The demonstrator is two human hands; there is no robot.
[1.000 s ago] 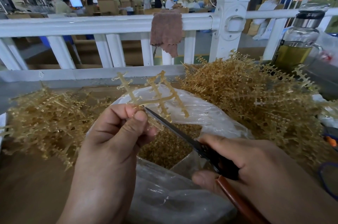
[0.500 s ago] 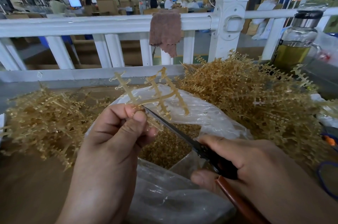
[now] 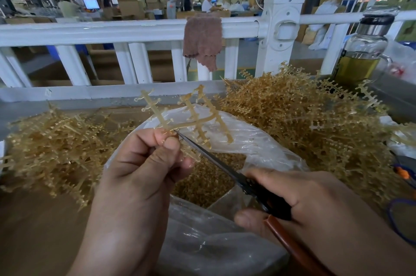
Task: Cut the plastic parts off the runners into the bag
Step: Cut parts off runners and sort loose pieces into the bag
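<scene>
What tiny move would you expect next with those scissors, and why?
Probably one snip near the blade tip. The left hand pinches a runner above the open bag. The right hand holds the scissors, whose tip sits right beside the left fingers, against the runner. Anything cut there should fall into the bag.

White railing [image 3: 112, 32], running from 9 to 3 o'clock, with a domed post [image 3: 284, 23] at 1 o'clock. Brown cloth [image 3: 202, 39], draped over the top rail at 12 o'clock. Glass bottle [image 3: 364, 50], metal-capped, part full of yellow-green liquid, at 2 o'clock. Lit monitor [image 3: 91, 3] and cardboard boxes [image 3: 130, 5], beyond the railing at 11 o'clock. Blue ring [image 3: 403, 219], cut off by the frame edge, at 4 o'clock.
</scene>
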